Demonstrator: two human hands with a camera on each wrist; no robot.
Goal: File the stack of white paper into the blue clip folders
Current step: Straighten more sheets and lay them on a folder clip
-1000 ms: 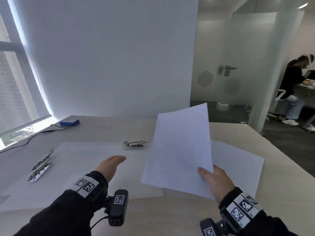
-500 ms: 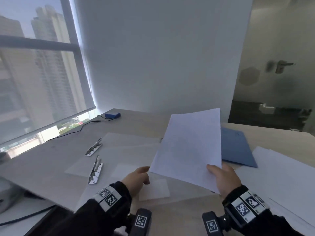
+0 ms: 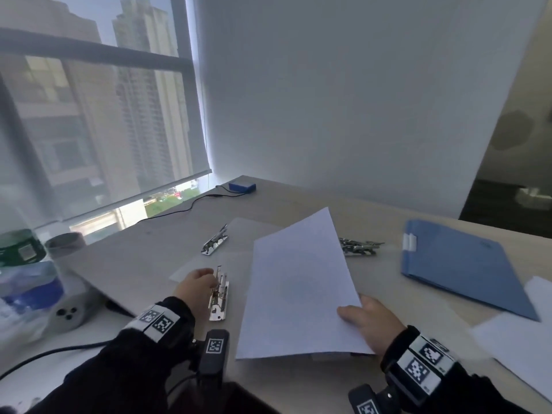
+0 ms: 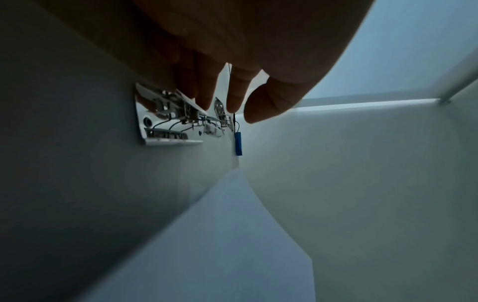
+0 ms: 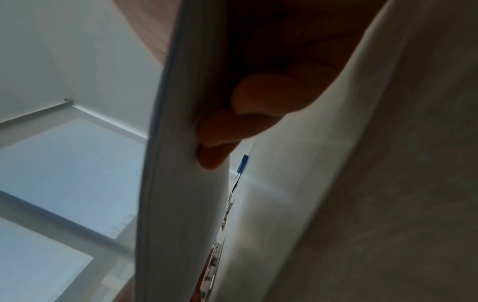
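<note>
My right hand (image 3: 369, 321) grips a few white paper sheets (image 3: 298, 288) by their near right corner, thumb on top, and holds them tilted just above the table. In the right wrist view, the fingers (image 5: 220, 132) curl under the sheets (image 5: 181, 183). My left hand (image 3: 195, 286) reaches to a metal folder clip (image 3: 219, 298) lying left of the sheets. Its fingertips (image 4: 204, 96) touch the clip's raised lever (image 4: 165, 122), and the thumb stays apart. A closed blue clip folder (image 3: 457, 264) lies at the right.
Two more metal clips (image 3: 215, 241) (image 3: 358, 247) lie farther back on translucent sheets. More white paper (image 3: 522, 345) lies at the right edge. A small blue box (image 3: 242, 186) with a cable sits by the window. Bottles (image 3: 21, 249) stand at the far left.
The head view has swung left toward the window. My left hand moved forward onto the near clip. My right hand lowered the sheets closer to the table.
</note>
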